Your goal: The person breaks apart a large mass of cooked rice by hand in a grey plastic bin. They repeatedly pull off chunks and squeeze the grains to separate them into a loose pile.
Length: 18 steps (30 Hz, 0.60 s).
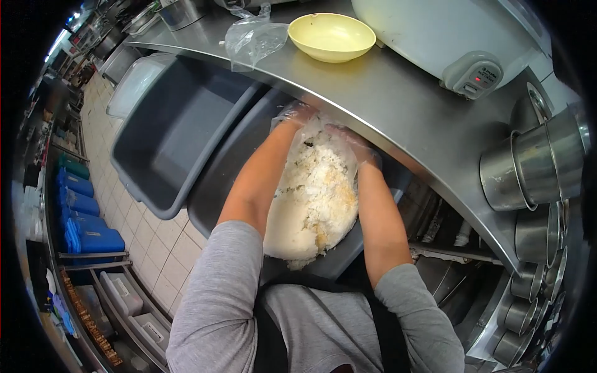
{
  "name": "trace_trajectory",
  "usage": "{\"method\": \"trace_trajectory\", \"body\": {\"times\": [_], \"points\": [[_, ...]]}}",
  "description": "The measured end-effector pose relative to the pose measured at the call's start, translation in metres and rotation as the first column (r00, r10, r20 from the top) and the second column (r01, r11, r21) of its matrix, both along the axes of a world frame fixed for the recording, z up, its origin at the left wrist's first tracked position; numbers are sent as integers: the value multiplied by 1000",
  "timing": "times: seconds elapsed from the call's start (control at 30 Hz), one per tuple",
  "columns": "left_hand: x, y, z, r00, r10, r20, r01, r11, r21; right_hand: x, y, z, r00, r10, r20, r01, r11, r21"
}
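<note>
Your left hand (297, 115) and right hand (354, 142) grip the far end of the rice bag (314, 199), fingers curled on plastic, its length running toward you.

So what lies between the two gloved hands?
In the head view, the top of the rice heap lies between the left hand and right hand; both touch it.

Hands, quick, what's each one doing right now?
Left hand: gloved, pressed on the far end of the rice mass; grip cannot be told.
Right hand: gloved, on the same rice; grip cannot be told.
</note>
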<state>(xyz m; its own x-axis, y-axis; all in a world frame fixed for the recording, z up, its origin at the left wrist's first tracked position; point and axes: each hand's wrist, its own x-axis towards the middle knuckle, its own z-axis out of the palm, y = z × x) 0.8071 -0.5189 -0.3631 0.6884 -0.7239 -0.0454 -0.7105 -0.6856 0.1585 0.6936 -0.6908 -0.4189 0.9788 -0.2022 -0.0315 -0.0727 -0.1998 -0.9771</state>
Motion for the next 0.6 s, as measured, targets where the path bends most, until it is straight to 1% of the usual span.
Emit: {"method": "trace_trajectory", "body": {"times": [0.03,0.07,0.1,0.13,0.17,0.2,0.23,0.27,0.3,0.33,0.4,0.47,0.5,0.53,0.57,0.6], "points": [[-5,-4,4,996,-21,89,20,1000,9,3,-1,-13,999,34,14,-35,991,127],[-14,-4,15,996,-20,85,20,1000,6,-1,10,2,998,64,27,-69,966,250],[-23,-1,26,984,79,-162,-104,982,-155,-10,20,17,989,135,53,-144,959,243],[-37,3,43,902,132,-411,-261,926,-274,-24,37,48,990,137,24,-138,950,279],[-53,8,60,758,135,-638,-434,835,-338,-37,54,81,990,139,-5,-130,941,314],[-65,13,73,567,86,-819,-605,718,-344,-51,72,115,990,140,-35,-119,930,348],[-67,17,73,463,43,-885,-686,650,-327,-48,76,105,990,136,31,-140,957,255],[-70,21,73,356,-6,-934,-763,576,-294,-43,81,96,987,116,112,-129,984,121],[-71,25,61,509,26,-860,-638,682,-357,-38,86,87,977,93,191,-92,996,-17],[-70,30,48,649,35,-760,-493,780,-386,-36,87,89,976,101,194,-100,995,-13],[-67,36,31,773,25,-634,-338,862,-377,-33,85,95,988,148,47,-143,984,-106],[-57,35,26,624,-249,-741,-263,826,-498,-36,88,103,985,170,-21,-171,973,-156],[-57,32,22,894,-230,-385,-19,839,-544,-40,92,106,998,23,53,-15,989,-145],[-67,31,34,897,-227,-378,-16,840,-543,-42,95,109,984,-125,125,141,983,-122],[-83,33,53,798,-201,-568,-244,755,-609,-42,95,113,983,-124,133,140,983,-118],[-92,35,65,653,-209,-728,-469,643,-605,-42,95,116,971,-131,197,163,974,-157]]}}
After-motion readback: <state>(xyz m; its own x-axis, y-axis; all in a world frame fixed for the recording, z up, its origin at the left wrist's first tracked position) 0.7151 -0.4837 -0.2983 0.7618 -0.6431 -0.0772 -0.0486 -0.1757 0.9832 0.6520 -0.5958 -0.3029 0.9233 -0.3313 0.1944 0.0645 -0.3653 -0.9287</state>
